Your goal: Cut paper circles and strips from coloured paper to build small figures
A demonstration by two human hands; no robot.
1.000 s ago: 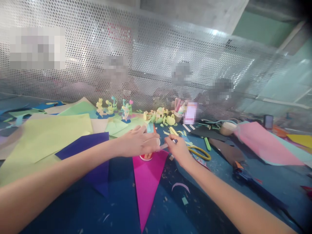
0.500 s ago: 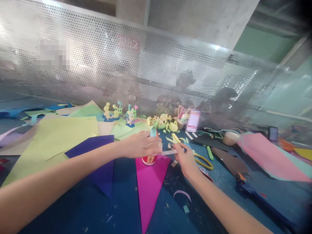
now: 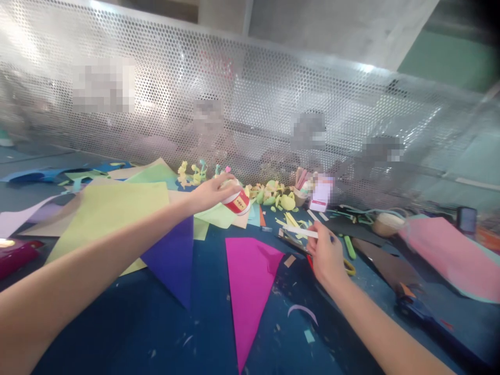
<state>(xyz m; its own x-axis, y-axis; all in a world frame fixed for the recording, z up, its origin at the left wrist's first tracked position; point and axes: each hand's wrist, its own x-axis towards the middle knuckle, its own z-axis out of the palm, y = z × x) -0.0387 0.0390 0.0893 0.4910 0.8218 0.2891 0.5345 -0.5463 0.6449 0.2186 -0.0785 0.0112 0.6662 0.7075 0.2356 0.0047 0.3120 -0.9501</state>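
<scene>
My left hand is wrapped round a small red and white tub, tilted and held above the sheets at the back. In my right hand a thin white stick is pinched, pointing left over yellow paper scraps. Between my arms a magenta paper triangle lies on the dark blue table. Left of it is a purple-blue paper piece, partly under my left forearm. Beside my right wrist shows a yellow scissors handle, partly hidden.
Small paper figures and yellow-green paper pieces stand along the perforated screen. A lit phone, a green cutter, pink paper and a dark blue tool are to the right. Yellow-green sheets spread left.
My left hand has lifted the tub off the magenta paper and carried it left and back. My right hand has drawn away from the tub with the stick. The view has shifted slightly.
</scene>
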